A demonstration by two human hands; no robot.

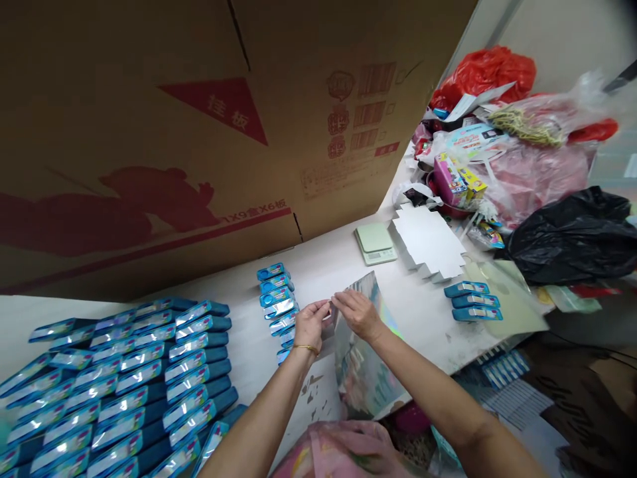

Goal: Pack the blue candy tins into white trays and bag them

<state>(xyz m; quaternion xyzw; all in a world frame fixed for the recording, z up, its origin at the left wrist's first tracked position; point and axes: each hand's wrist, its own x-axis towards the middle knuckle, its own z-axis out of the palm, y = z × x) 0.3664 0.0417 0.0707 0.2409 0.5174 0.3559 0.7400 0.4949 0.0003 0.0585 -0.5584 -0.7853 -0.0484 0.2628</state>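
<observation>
The large brown cardboard carton (279, 159) bears a red triangle with pale characters, a red animal silhouette, a red stripe and red printed marks. The small rectangular plastic-wrapped boxes (144, 355) are blue, with pale, shiny narrow faces and touches of pink. The flat reflective sheet (365, 372) is silvery with rainbow glints; the flat square scale (374, 243) is pale green. The jagged-edged folded card (428, 242) is white. Of the crumpled plastic bags, one (490, 70) is bright red, another (572, 232) black. The soft cloth garment (343, 451) is pink with yellow and green patches.
</observation>
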